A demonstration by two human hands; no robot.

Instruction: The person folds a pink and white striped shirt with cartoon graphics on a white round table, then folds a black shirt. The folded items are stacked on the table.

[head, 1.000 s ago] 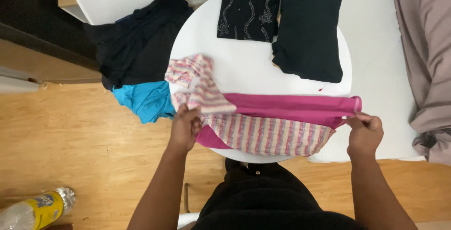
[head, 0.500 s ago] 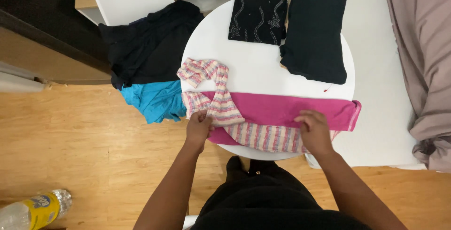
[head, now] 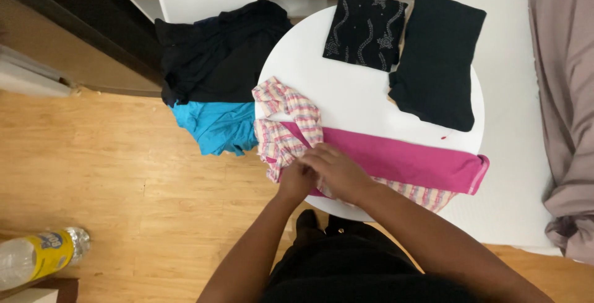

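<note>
Round white table (head: 346, 96). Garment (head: 396, 161): pink band folded over pink-and-cream stripes, lying along the table's near edge, striped sleeve bunched at its left end. Right hand (head: 337, 170) and left hand (head: 296, 179): together, pinching that left end.

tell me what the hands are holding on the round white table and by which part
Both the left hand and right hand grip the pink and striped fabric garment at its left end, near the striped sleeve; the exact pinch is hidden.

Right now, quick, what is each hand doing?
Left hand: closed on the pink striped garment.
Right hand: resting on the same garment, over the left hand; grip cannot be told.
</note>
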